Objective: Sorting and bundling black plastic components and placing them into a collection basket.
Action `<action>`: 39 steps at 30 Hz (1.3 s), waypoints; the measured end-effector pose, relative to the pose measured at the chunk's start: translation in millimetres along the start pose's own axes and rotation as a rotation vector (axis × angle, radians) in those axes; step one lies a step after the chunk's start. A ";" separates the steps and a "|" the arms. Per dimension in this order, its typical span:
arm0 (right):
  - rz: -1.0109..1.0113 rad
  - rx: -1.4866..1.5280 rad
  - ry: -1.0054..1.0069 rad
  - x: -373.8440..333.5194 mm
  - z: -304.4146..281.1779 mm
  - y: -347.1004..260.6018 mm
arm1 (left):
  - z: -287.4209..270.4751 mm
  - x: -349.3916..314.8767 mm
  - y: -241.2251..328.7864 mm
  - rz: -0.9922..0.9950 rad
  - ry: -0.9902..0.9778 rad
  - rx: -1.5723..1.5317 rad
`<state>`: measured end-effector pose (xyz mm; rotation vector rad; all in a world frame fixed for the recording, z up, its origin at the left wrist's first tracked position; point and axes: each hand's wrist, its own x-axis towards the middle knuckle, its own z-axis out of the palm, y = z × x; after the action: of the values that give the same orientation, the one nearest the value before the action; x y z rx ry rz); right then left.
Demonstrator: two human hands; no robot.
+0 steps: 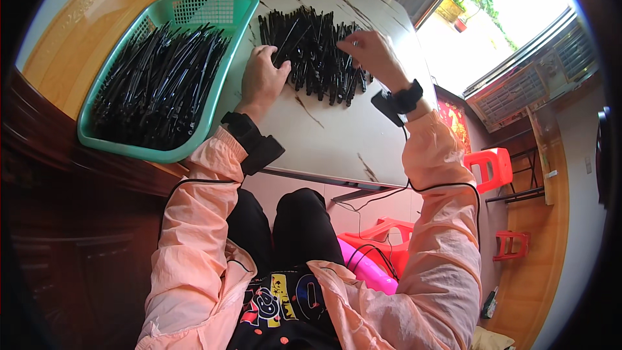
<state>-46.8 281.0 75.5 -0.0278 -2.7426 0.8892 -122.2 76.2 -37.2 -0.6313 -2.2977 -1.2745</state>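
Note:
A pile of thin, glossy black strips (314,52) lies on the pale marbled table in front of me, its strips running mostly away from me. At the pile's left edge is my left hand (263,79), thumb and fingers apart, touching the nearest strips. Over the right side of the pile, my right hand (374,57) has its fingertips pinched together; whatever is between them is too small to make out. To the left, a green plastic basket (217,100) holds many more black strips (159,84) of the same sort. Both wrists wear black straps with small devices.
The marbled table (337,149) ends just before my knees. A thin cable (379,199) hangs from my right wrist device beside the table edge. Red plastic stools (497,167) and a pink rounded object (369,271) are to the right and below. An open window lies at the far right.

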 end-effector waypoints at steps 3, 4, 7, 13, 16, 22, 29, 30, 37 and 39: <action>-0.139 -0.106 0.013 26.0 7.7 -18.0 | 0.7 0.1 2.1 0.005 0.008 0.002; -0.200 -0.086 0.014 40.1 14.6 -22.4 | 1.2 0.0 2.7 -0.002 0.012 0.009; -0.402 -0.268 -0.021 88.7 47.1 -29.3 | 2.3 0.2 -0.2 -0.001 0.023 0.015; -0.343 -0.459 -0.035 178.4 134.8 -27.7 | 2.4 -1.8 -5.2 0.065 0.071 0.045; -0.251 -0.523 0.024 229.5 185.2 -0.7 | 0.3 -2.3 -4.9 0.016 0.047 0.028; -0.076 -0.573 0.012 272.1 192.3 31.3 | -4.1 1.6 15.6 -0.050 -0.178 0.043; -0.022 -0.483 0.203 233.1 151.9 -8.3 | -0.3 -2.8 -3.2 0.029 -0.011 0.085; 0.070 -0.269 0.129 225.0 133.9 -16.6 | -0.2 -3.8 -7.0 0.027 -0.011 0.086; 0.177 0.696 0.240 191.7 -4.3 20.3 | 13.3 1.5 4.5 0.084 0.050 -0.031; 0.105 0.611 0.262 167.7 -22.2 9.6 | 6.9 -0.1 -1.4 0.067 0.052 -0.011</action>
<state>-204.0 317.9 127.1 -0.1608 -2.1507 1.5873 -124.0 81.5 -41.6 -0.6657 -2.2096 -1.2589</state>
